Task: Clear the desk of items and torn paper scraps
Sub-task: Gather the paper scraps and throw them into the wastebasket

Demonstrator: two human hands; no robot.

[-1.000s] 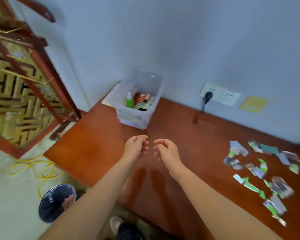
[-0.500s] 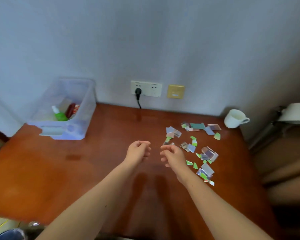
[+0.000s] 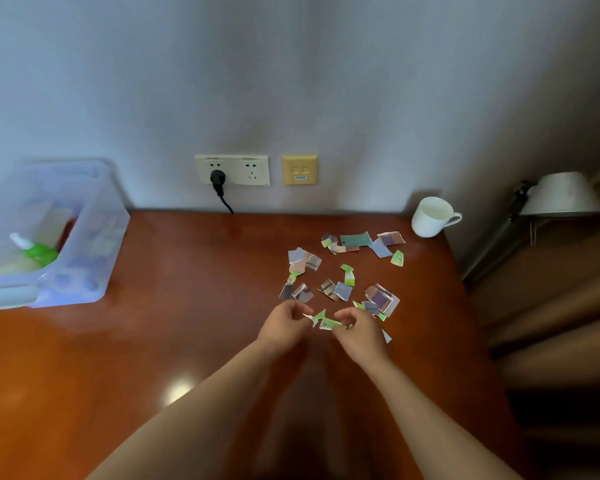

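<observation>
The right hand (image 3: 361,336) curls its fingers over the right end of a green scrap (image 3: 326,322) and pinches it. The left hand (image 3: 284,327) has bent fingers at the scrap's left tip; whether it grips cannot be told. Just beyond both hands, the other torn paper scraps (image 3: 340,289) lie scattered on the right half of the brown counter (image 3: 187,306). A white mug (image 3: 430,216) stands upright at the back right corner, near the farthest scraps. Well apart, at the left edge, a clear plastic bin (image 3: 111,244) holds a green bottle (image 3: 40,252) with a white cap, something red beside it, and pale flat items too blurred to name. A black plug (image 3: 217,176) sits in the wall socket.
</observation>
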